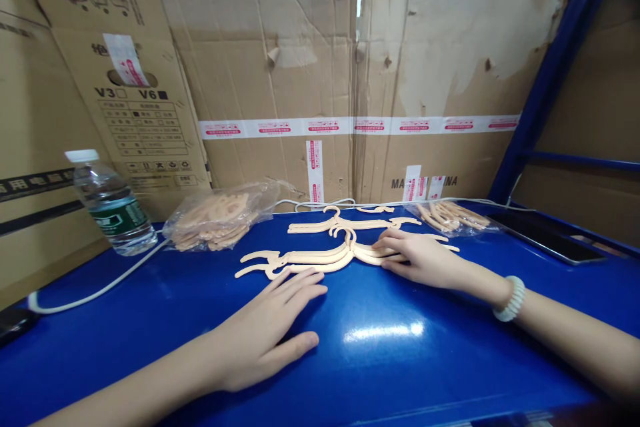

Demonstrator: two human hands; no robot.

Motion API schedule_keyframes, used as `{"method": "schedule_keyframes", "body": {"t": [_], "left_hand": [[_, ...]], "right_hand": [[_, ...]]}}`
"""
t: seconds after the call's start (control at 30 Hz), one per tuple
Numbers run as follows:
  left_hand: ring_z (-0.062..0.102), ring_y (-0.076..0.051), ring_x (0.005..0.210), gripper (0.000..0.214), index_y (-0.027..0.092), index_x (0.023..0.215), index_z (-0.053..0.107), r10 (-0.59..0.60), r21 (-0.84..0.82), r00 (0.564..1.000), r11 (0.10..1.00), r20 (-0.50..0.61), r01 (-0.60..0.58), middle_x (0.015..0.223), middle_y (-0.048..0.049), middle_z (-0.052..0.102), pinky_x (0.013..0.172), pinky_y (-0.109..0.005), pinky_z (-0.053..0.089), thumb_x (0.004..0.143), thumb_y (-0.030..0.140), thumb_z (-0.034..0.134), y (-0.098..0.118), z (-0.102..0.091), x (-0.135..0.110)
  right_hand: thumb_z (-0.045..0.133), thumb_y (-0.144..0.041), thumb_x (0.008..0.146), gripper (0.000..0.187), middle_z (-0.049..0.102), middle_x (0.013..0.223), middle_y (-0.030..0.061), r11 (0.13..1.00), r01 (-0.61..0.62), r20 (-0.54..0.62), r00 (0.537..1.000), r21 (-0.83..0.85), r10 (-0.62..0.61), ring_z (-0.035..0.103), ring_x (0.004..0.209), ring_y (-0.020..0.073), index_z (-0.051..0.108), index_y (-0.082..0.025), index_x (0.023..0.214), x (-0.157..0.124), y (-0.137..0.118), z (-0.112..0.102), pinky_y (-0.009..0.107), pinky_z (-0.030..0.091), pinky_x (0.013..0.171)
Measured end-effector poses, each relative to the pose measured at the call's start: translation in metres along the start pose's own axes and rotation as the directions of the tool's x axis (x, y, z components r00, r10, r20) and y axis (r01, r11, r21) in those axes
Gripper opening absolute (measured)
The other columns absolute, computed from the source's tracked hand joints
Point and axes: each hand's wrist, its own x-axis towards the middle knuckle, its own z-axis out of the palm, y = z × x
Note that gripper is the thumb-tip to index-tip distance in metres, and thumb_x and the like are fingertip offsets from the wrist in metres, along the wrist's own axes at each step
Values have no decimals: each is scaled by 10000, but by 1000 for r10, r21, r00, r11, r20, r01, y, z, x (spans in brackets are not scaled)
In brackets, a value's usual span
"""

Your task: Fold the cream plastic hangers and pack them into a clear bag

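Observation:
A stack of cream plastic hangers [310, 259] lies on the blue table [200, 293] in front of me. Behind it lies one more cream hanger [345, 224]. My left hand [270, 327] rests flat on the table with fingers spread, its fingertips just short of the stack's left arm. My right hand [420, 257], with a white bead bracelet at the wrist, lies on the stack's right arm, fingers stretched out and touching the hangers.
A clear bag of cream hangers [220, 217] sits at the back left, a smaller bag [453, 217] at the back right. A water bottle [111, 203] stands at the left beside a white cable [100, 290]. A dark tablet [550, 240] lies right. Cardboard boxes [280, 67] wall the back.

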Motion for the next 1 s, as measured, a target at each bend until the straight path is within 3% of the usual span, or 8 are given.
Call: {"method": "schedule_keyframes", "body": {"t": [0.37, 0.57, 0.77, 1.0], "left_hand": [[318, -284, 1385, 485, 244, 1387, 426, -24, 35, 998, 999, -62, 26, 1489, -62, 391, 1143, -508, 266, 957, 469, 440, -6, 6, 1], [250, -296, 1413, 487, 231, 1414, 384, -89, 145, 994, 985, -56, 96, 1527, -88, 313, 1136, -532, 251, 971, 433, 405, -24, 0, 6], [181, -331, 1425, 645, 207, 1498, 220, -171, 175, 985, 971, 32, 163, 1551, -120, 202, 1121, -583, 210, 965, 549, 341, -39, -1, 7], [170, -316, 1432, 659, 231, 1507, 174, -178, 173, 982, 971, 57, 166, 1561, -86, 162, 1132, -571, 191, 963, 572, 320, -31, -1, 5]], "right_hand": [[479, -234, 923, 262, 587, 1094, 93, 999, 41, 1, 999, -11, -41, 610, 925, 215, 604, -179, 1148, 0, 0, -1, 346, 503, 795], [476, -240, 921, 291, 581, 1187, 108, 999, 34, -13, 999, -14, -34, 604, 1003, 235, 593, -188, 1182, 0, 0, -1, 360, 502, 836], [474, -233, 919, 323, 647, 1143, 102, 999, 37, 3, 999, 6, -37, 614, 1026, 235, 573, -179, 1222, 0, 0, -2, 370, 488, 888], [486, -243, 914, 313, 652, 1176, 86, 1000, 8, 36, 999, 25, -9, 624, 1045, 240, 598, -193, 1202, 0, 3, -7, 364, 496, 869]]}}
